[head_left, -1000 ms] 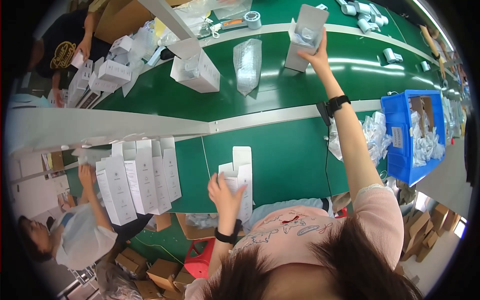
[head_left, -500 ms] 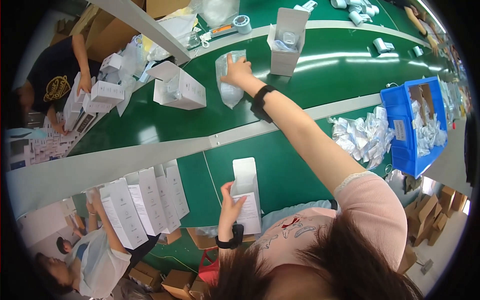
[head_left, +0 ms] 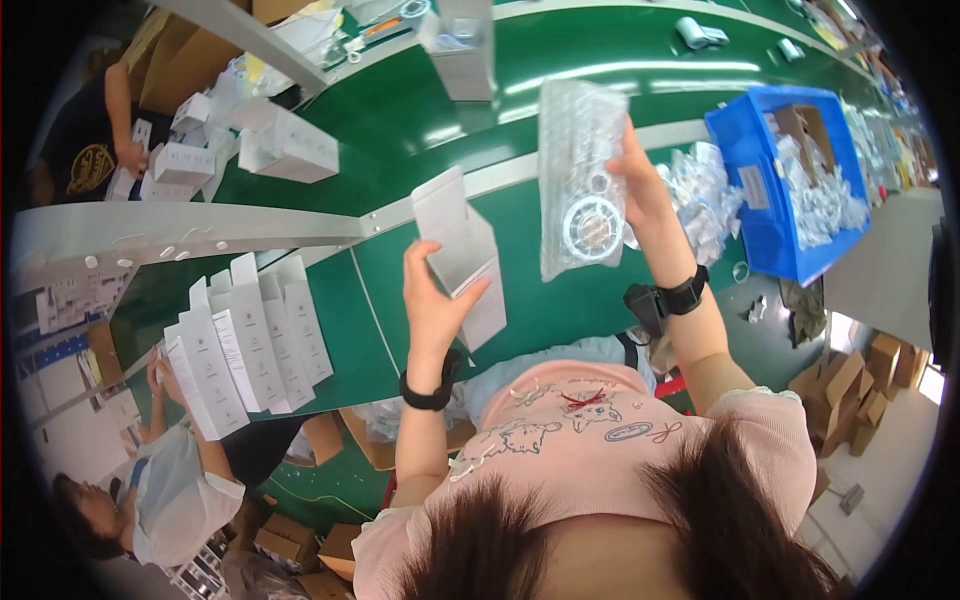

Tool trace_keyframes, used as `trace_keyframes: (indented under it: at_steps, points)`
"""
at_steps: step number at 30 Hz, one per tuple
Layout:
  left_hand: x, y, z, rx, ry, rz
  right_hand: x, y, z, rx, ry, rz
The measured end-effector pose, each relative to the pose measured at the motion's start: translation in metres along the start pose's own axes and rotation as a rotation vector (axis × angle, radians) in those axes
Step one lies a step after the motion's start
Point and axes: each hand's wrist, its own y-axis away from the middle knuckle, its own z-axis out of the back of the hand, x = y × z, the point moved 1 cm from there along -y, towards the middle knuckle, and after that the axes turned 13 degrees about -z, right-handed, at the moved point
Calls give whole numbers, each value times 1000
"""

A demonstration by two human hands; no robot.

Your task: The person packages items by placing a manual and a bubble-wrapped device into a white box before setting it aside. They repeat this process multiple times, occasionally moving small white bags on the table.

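My left hand grips a tall white carton, thumb on one side and fingers on the other. The carton's top flap stands up, and it is tilted above the green bench. To its right, my right hand holds up a clear bubble-wrap bag by its right edge. Inside the bag a light-coloured device with a round ring-shaped end shows through; its exact kind is hard to make out. The bag and the carton are apart. My right fingers are partly hidden behind the bag.
Several white cartons stand in a row at the left, by a co-worker. Open cartons sit on the far belt. A blue bin and small plastic packets lie at the right. A metal rail runs between.
My right hand has brought the bubble-wrap bag from the far belt back toward me. My left hand has raised and tilted the carton off the near bench. The view has shifted.
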Motion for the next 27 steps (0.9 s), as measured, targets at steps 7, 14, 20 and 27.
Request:
trace_keyframes:
  at_steps: [7,14,20,27]
  points:
    - [-44,-9,-77,28,69,-85,-6,24,-31,-499,-267,451]
    - [-42,-10,-107,-157,176,-224,-24,35,-35,-649,683,670]
    - [-35,-32,-108,-256,304,-358,-18,45,-19,-474,1503,663]
    - [15,-4,-111,-192,176,-481,56,45,153,-977,1500,565]
